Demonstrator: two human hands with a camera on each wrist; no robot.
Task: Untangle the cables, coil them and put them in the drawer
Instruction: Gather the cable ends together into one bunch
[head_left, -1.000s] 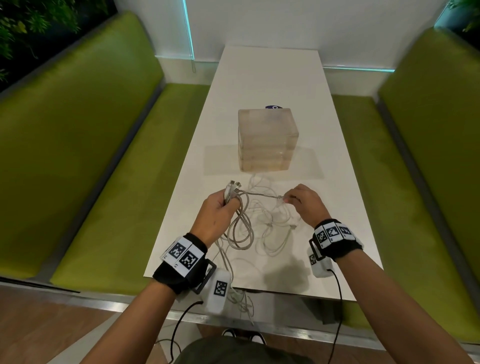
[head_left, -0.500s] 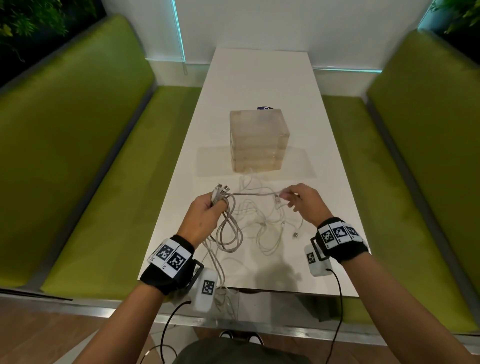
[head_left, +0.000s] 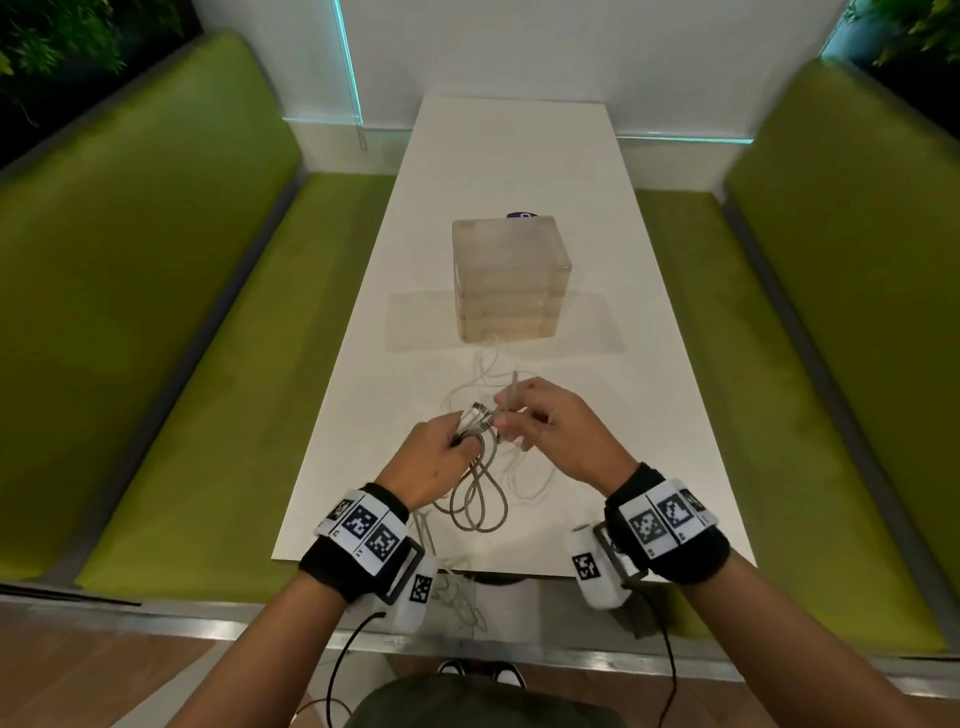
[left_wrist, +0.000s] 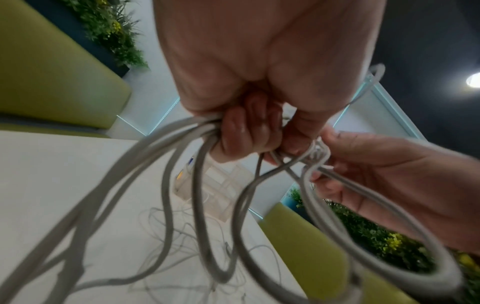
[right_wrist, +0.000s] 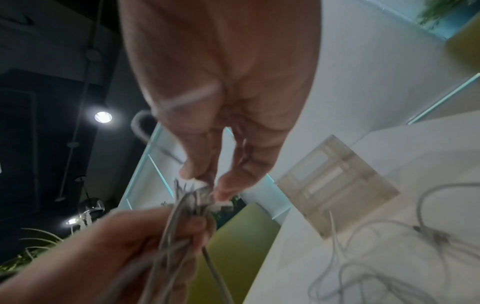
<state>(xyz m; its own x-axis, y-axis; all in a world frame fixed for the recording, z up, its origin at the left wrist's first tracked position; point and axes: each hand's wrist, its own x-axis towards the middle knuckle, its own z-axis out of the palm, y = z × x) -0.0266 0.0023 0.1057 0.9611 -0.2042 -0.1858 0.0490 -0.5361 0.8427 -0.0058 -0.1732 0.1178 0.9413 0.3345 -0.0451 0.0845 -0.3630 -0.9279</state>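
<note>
My left hand (head_left: 441, 447) grips a bundle of grey cable loops (head_left: 478, 501) that hang down over the white table (head_left: 519, 156); the same fist and loops fill the left wrist view (left_wrist: 249, 131) (left_wrist: 182, 205). My right hand (head_left: 524, 415) has come up against it and pinches the grey cable's end by the plugs (head_left: 480, 413), seen also in the right wrist view (right_wrist: 205, 185). Thin white cables (head_left: 488, 374) lie tangled on the table behind the hands. A translucent drawer unit (head_left: 509, 280) stands mid-table with its drawers closed.
Green bench seats (head_left: 156, 312) (head_left: 831, 312) flank the narrow table. A small dark-blue object (head_left: 522, 214) peeks out behind the drawer unit. More white cable hangs over the table's near edge (head_left: 457, 597). A white wall closes the far end.
My right hand has moved left from about a hand's width away to meet my left hand at the plugs. The stretched length of cable between them is gone.
</note>
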